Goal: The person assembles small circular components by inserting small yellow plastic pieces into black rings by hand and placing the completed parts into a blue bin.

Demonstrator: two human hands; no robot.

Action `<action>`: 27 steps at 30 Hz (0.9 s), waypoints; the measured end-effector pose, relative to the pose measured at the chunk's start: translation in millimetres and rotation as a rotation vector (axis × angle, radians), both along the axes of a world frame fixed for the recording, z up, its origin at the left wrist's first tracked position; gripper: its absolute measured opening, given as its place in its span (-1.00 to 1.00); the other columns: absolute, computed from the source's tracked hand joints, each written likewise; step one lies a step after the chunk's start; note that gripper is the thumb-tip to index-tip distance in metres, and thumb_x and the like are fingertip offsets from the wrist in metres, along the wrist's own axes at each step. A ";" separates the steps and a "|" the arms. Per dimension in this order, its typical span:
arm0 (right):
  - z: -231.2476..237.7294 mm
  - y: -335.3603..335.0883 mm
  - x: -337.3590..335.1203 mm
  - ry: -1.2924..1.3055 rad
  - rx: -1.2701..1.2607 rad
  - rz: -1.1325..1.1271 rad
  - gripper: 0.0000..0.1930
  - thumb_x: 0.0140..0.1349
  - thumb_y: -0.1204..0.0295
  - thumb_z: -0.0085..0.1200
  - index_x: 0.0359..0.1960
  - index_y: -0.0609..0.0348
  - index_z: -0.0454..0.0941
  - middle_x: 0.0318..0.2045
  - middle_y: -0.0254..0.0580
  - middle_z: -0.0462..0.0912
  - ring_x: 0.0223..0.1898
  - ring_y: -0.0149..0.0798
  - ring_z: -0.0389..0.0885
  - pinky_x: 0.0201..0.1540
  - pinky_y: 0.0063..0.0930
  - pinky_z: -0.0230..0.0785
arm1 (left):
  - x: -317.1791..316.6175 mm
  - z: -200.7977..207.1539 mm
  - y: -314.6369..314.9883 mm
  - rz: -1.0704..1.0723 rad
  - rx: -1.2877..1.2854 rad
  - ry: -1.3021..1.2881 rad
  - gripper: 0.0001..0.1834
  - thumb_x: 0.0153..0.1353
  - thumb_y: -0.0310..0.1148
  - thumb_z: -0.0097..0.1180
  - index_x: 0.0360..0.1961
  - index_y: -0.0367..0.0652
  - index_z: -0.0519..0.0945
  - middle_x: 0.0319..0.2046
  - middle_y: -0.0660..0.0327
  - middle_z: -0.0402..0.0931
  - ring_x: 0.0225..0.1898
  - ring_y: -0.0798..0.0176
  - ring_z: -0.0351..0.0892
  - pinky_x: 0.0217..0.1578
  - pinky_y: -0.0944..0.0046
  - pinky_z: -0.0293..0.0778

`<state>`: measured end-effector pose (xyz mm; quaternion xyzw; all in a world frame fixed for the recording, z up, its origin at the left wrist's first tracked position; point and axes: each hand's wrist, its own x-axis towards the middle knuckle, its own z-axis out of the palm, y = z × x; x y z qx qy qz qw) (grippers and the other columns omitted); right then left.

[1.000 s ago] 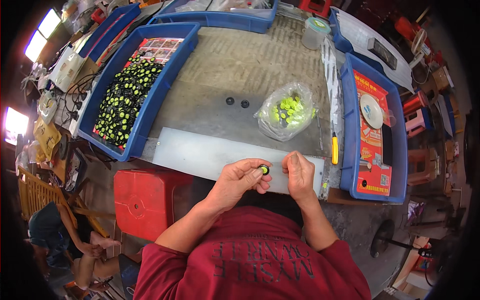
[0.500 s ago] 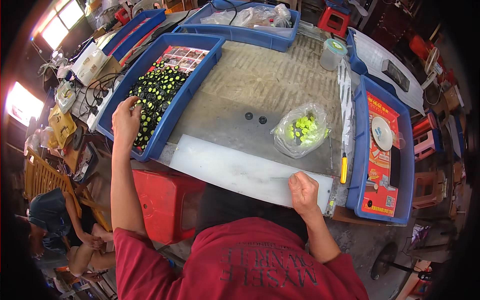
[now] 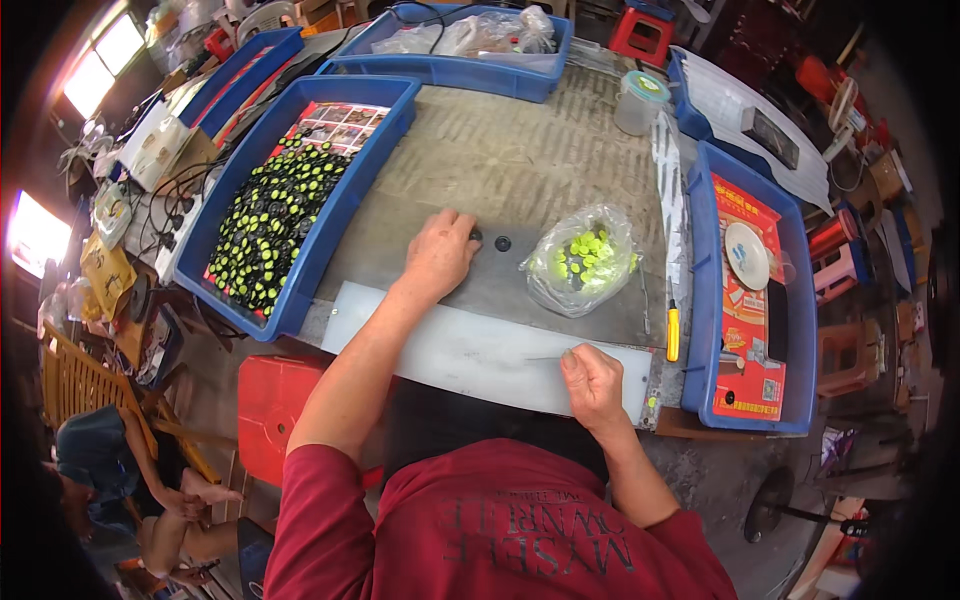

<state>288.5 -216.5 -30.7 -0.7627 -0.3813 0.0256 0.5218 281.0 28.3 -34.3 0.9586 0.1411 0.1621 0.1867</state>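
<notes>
My left hand (image 3: 438,256) lies palm down on the grey tabletop (image 3: 500,150), fingers loosely apart. Its fingertips touch the left one of two small black discs (image 3: 477,236); the other black disc (image 3: 503,243) lies just to the right. My right hand (image 3: 590,382) rests on the white board (image 3: 450,350) at the table's near edge and pinches a thin metal pin (image 3: 545,356) that points left. A clear bag of yellow-green caps (image 3: 583,258) sits right of the discs.
A blue tray (image 3: 225,215) of black and yellow-green pieces stands left. Another blue tray (image 3: 700,300) with a red card and white disc stands right, a yellow-handled knife (image 3: 673,332) beside it. A clear jar (image 3: 640,100) is far back. Another person (image 3: 100,470) sits lower left.
My left hand has swung from the left blue tray back to the two black discs at the table's middle. My right hand stayed on the white board.
</notes>
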 end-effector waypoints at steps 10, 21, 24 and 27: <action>-0.6 -0.1 2.0 0.023 0.035 -0.026 -0.74 0.11 0.40 -0.04 -0.67 0.26 0.32 -0.78 -0.15 0.29 -0.75 -0.17 0.27 -0.67 -0.41 0.13 | -2.5 5.6 -12.5 -0.062 -0.272 -0.097 -0.82 -0.15 -0.55 0.11 -0.44 -0.30 0.44 -0.54 0.07 0.44 -0.51 0.09 0.44 -0.45 0.25 0.35; 9.1 27.5 85.4 -0.340 -0.219 -0.155 -0.87 -0.04 0.49 0.00 -0.41 0.23 0.47 -0.42 -0.10 0.44 -0.37 -0.10 0.45 -0.33 -0.32 0.29 | -56.6 9.1 -82.4 -0.182 -0.574 -0.206 -0.81 -0.07 -0.56 0.09 -0.35 -0.25 0.52 -0.54 0.17 0.43 -0.49 0.31 0.43 -0.44 0.39 0.35; -2.5 33.5 93.8 -0.473 -0.385 -0.148 -0.87 -0.08 0.49 0.03 -0.47 0.27 0.49 -0.51 -0.10 0.44 -0.42 -0.08 0.44 -0.35 -0.31 0.28 | -60.9 8.5 -88.1 -0.160 -0.617 -0.213 -0.80 -0.06 -0.57 0.08 -0.32 -0.25 0.52 -0.52 0.16 0.44 -0.48 0.31 0.43 -0.43 0.40 0.35; -12.2 36.3 96.3 -0.549 -0.460 -0.151 -0.93 -0.10 0.49 0.03 -0.56 0.23 0.47 -0.56 -0.12 0.44 -0.44 -0.09 0.44 -0.36 -0.29 0.28 | -66.4 8.7 -89.4 -0.157 -0.638 -0.219 -0.81 -0.05 -0.58 0.07 -0.32 -0.28 0.52 -0.50 0.18 0.44 -0.47 0.33 0.42 -0.41 0.42 0.34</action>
